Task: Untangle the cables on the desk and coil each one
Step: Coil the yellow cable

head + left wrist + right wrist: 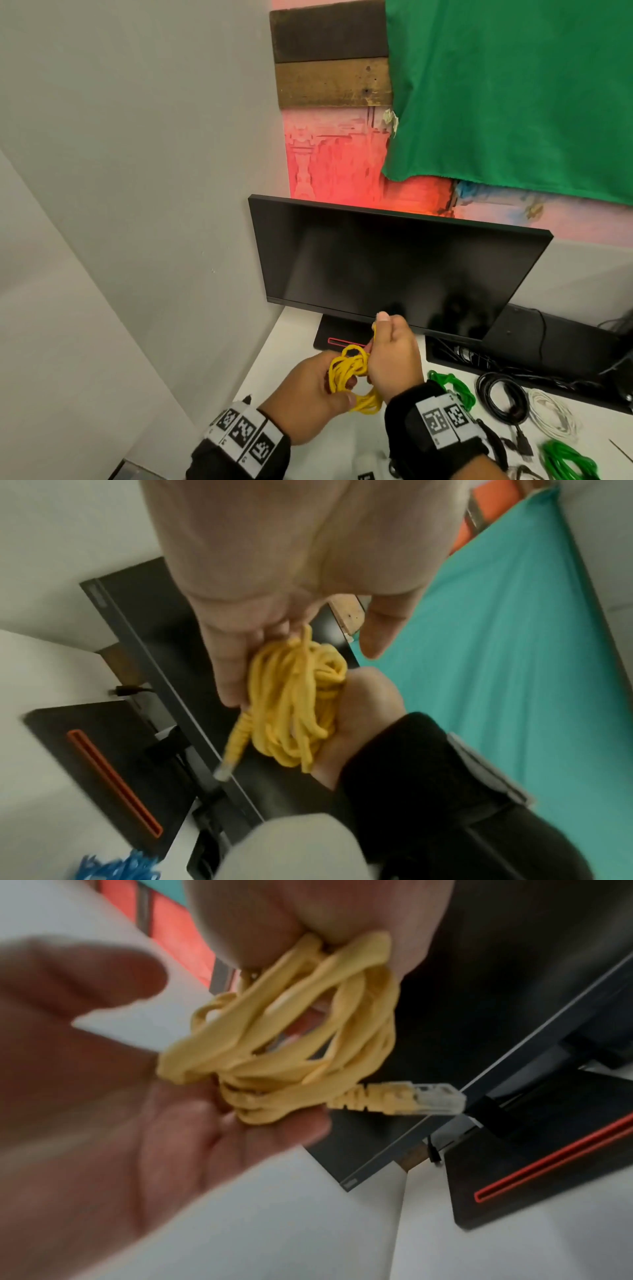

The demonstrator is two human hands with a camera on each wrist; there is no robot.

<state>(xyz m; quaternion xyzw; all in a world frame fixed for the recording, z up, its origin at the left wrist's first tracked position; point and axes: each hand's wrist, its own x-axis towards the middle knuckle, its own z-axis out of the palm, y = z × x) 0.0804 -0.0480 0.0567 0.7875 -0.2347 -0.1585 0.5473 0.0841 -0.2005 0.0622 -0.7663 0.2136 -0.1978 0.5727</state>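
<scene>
We hold the yellow cable (pixel 354 380), bunched in loose loops, above the white bench (pixel 301 329) just in front of the monitor (pixel 387 263). Our left hand (pixel 308 394) cups and grips the bundle from below while our right hand (pixel 394 356) pinches its upper strands. Right of the monitor's base, coiled green cable (pixel 452 385), black cable (pixel 501 399) and white cable (pixel 553 416) lie on the bench.

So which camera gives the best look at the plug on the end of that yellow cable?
The right wrist view: the clear plug juts out sideways from the yellow cable, close and unobstructed. The left wrist view shows the same plug smaller and blurred, hanging below the coil. In the head view the hands hide it.
</scene>
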